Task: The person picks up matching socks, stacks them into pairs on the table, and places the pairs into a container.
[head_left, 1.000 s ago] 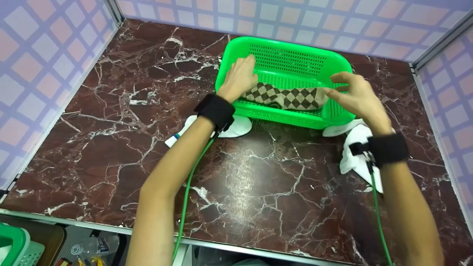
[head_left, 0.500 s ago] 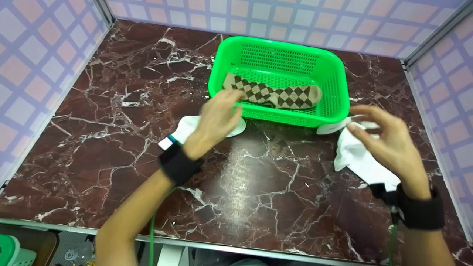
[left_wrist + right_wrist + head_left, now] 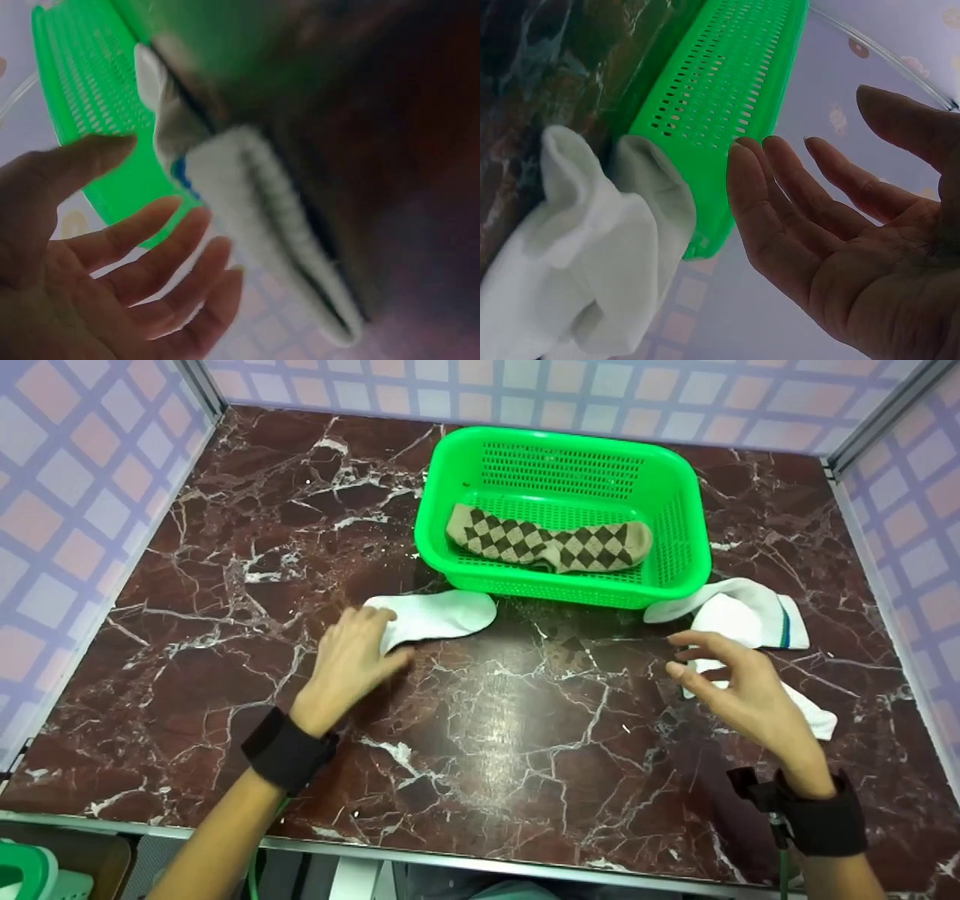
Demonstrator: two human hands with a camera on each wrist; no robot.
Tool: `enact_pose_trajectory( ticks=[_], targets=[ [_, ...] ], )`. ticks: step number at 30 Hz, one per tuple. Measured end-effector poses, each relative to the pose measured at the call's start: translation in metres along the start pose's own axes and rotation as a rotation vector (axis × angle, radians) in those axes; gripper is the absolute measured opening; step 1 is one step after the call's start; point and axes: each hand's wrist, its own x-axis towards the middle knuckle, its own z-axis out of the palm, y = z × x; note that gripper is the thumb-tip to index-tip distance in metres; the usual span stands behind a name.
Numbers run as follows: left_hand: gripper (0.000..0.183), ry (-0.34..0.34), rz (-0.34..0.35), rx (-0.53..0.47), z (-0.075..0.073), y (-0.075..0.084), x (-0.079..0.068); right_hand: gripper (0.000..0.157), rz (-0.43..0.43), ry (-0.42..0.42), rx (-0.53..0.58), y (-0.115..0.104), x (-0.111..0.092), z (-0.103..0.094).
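Note:
My left hand (image 3: 349, 660) is over the cuff end of a white sock (image 3: 442, 617) that lies flat at the table's middle left; fingers are spread and loose, and part of the sock is hidden under them. In the left wrist view that sock's ribbed cuff (image 3: 259, 217) shows a blue stripe beside the fingers. My right hand (image 3: 750, 697) hovers over white socks (image 3: 724, 622) at the right, fingers loosely bent with nothing between them. One of these has a blue-green stripe (image 3: 785, 622). Brown-and-beige diamond-patterned socks (image 3: 551, 542) lie in the green basket (image 3: 555, 589).
The basket stands at the back of the marbled table (image 3: 525, 765), its front side near both white sock groups. Patterned panels (image 3: 97, 457) close off the back and sides. Below the table's front edge at left is another green basket (image 3: 45, 870). Black bands (image 3: 289, 750) circle both wrists.
My left hand has left the diamond-patterned socks in the basket and come forward and left to the white sock. My right hand has moved from the basket's right end to above the right-hand white socks.

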Motion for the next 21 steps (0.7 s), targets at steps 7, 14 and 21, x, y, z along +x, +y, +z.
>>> enact_pose_trajectory(
  ticks=[7, 14, 21],
  targets=[
    [0.015, 0.031, -0.017, 0.204, 0.007, 0.004, -0.011, 0.034, 0.006, -0.057, 0.027, 0.003, -0.009, 0.021],
    [0.012, 0.134, -0.05, 0.245, 0.006, 0.019, -0.01, 0.035, -0.019, -0.13, 0.045, -0.001, -0.011, 0.036],
    [0.015, 0.254, 0.05, 0.186, -0.003, 0.047, -0.015, 0.035, -0.041, -0.176, 0.024, -0.008, -0.008, 0.046]
  ],
)
